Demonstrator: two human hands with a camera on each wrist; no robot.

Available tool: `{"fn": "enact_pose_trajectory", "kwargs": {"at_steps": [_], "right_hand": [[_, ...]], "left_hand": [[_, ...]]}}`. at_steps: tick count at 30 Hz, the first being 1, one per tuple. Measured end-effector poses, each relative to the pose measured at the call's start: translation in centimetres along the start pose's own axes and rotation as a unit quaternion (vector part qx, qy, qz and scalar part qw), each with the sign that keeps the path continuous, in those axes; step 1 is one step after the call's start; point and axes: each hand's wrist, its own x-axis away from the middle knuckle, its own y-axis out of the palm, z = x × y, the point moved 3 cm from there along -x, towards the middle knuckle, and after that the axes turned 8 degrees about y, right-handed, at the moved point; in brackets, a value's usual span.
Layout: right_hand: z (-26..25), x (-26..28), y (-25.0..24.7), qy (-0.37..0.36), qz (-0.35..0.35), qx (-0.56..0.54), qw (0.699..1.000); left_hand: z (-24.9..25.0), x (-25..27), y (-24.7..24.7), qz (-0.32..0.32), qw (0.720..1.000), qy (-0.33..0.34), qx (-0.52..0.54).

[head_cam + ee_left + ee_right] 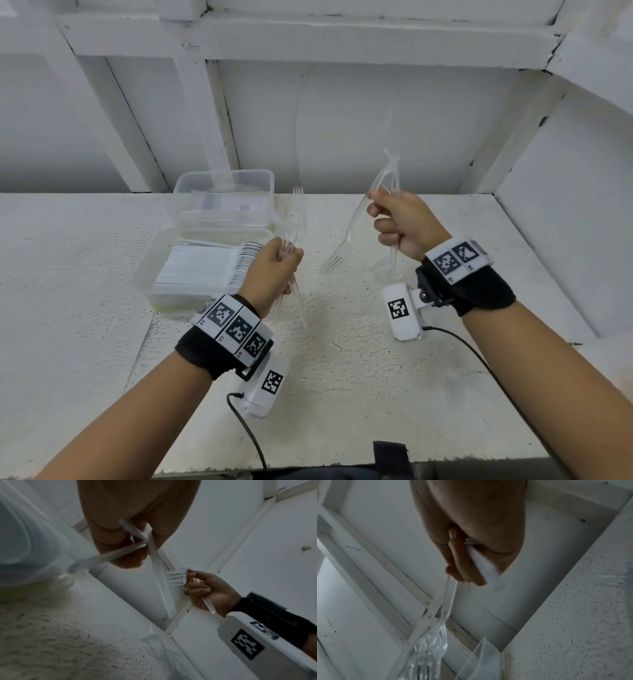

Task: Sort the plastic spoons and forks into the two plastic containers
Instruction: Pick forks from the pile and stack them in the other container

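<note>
My left hand [281,260] grips a small bundle of clear plastic cutlery [296,219], with fork tines pointing up and handles [157,566] sticking out below the fist. My right hand [387,219] grips several clear pieces too; one fork [334,262] hangs down to the left, and its tines [176,576] [423,655] are plain to see. Both hands are raised above the table. Left of them stand two clear containers: the near one [147,270] is packed with stacked white cutlery [202,270], and the far one [222,173] holds clear pieces.
The white speckled table [359,359] ends at a white panelled wall [342,120] behind and a side wall [565,205] on the right. Black cables [246,431] run from the wrist cameras towards the front edge.
</note>
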Motion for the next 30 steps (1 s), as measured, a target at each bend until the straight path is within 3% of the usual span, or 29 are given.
{"fn": "enact_pose_trajectory", "kwargs": {"at_steps": [3,6,10,13,17,22,27,30], "right_hand": [[0.3,0.5,0.0,0.003,-0.017,-0.058,0.998],[0.9,0.6,0.2,0.001,-0.048,-0.111,0.993],[2.0,0.5,0.7,0.012,-0.071,-0.174,0.982],[2.4,0.3,1.1,0.015,-0.081,-0.198,0.977],[2.8,0.2,1.3,0.018,-0.082,-0.212,0.974],[3.7,0.4,1.9,0.021,-0.067,-0.141,0.988],[3.9,1.1,1.7,-0.006,0.072,-0.007,0.997],[3.4,2.3,2.0,-0.086,0.119,0.103,0.984]], "left_hand": [[0.7,-0.3,-0.3,-0.001,1.0,0.011,0.004],[0.7,-0.1,-0.2,-0.022,0.997,-0.022,0.066],[0.4,0.2,-0.1,-0.035,0.988,-0.091,0.121],[0.4,0.5,-0.5,-0.033,0.965,-0.168,0.198],[0.4,0.6,-1.1,-0.048,0.953,-0.211,0.213],[0.4,0.8,-1.8,-0.052,0.922,-0.239,0.299],[0.1,0.8,-2.9,-0.016,0.969,-0.178,0.173],[0.3,0.6,-3.8,-0.001,0.986,-0.125,0.109]]}}
